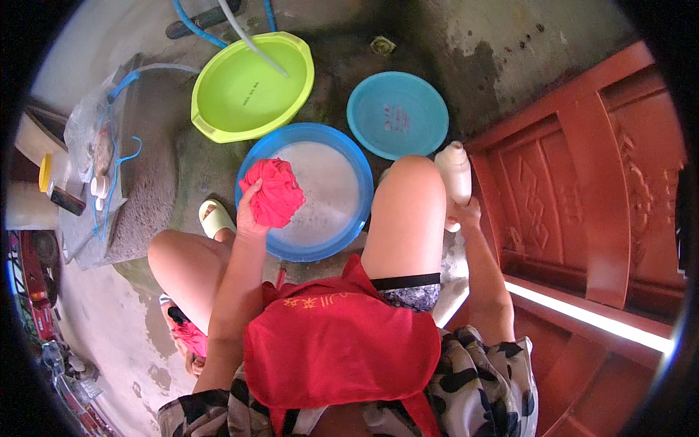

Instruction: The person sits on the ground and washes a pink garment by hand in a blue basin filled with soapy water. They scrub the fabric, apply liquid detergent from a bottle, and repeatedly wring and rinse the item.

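Observation:
My left hand point(252, 203) grips a bunched pink-red cloth point(274, 191) over the left side of a round blue plastic basin point(365, 191). Cloudy, greyish-white water point(327, 191) with a few bubbles fills much of that basin. Beyond my right knee, my right hand point(464, 214) is closed around the near end of a white plastic bottle point(455, 170). Part of the bottle and some of the fingers are hidden by the knee. A red apron point(338, 349) bearing yellow writing covers my lap.
A yellow-green basin point(218, 133) of water, with a grey hose point(251, 43) running into it, stands back left. Beside it is a teal basin point(397, 114). Carved red door panels point(546, 180) border the right. A stone ledge at left carries a phone point(67, 200) and a blue hanger point(116, 175).

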{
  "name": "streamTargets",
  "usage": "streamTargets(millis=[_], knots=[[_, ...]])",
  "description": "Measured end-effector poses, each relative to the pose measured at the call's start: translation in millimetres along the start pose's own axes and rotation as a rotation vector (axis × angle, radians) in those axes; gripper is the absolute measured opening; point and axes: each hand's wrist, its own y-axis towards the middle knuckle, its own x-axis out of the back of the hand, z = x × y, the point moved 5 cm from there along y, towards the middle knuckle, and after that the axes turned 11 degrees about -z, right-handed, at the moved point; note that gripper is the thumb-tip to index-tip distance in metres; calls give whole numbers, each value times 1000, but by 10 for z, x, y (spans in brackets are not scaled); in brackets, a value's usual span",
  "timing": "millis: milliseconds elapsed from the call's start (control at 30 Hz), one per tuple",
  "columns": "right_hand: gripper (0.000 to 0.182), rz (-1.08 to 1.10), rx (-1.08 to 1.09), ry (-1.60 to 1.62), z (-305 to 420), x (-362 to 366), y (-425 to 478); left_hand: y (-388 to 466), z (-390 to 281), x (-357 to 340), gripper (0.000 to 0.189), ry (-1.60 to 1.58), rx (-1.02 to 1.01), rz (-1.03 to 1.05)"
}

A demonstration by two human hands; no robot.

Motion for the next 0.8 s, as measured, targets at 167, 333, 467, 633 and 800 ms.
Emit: streamTargets(millis=[167, 333, 467, 633, 800], knots=[[55, -89, -636, 635, -723, -441, -636, -74, 2, 121, 45, 11, 48, -52], [44, -20, -663, 519, -1314, -376, -1071, -13, -43, 201, 49, 105, -14, -27], [47, -40, -665, 265, -982, 131, -1054, -111, -7, 36, 48, 80, -17, 6], [40, -391, -196, 899, 756, 1368, -897, -72, 29, 162, 47, -30, -17, 77], [29, 7, 261, 836, 2832, 1977, -1150, -350, 66, -379, 63, -27, -28, 214]])
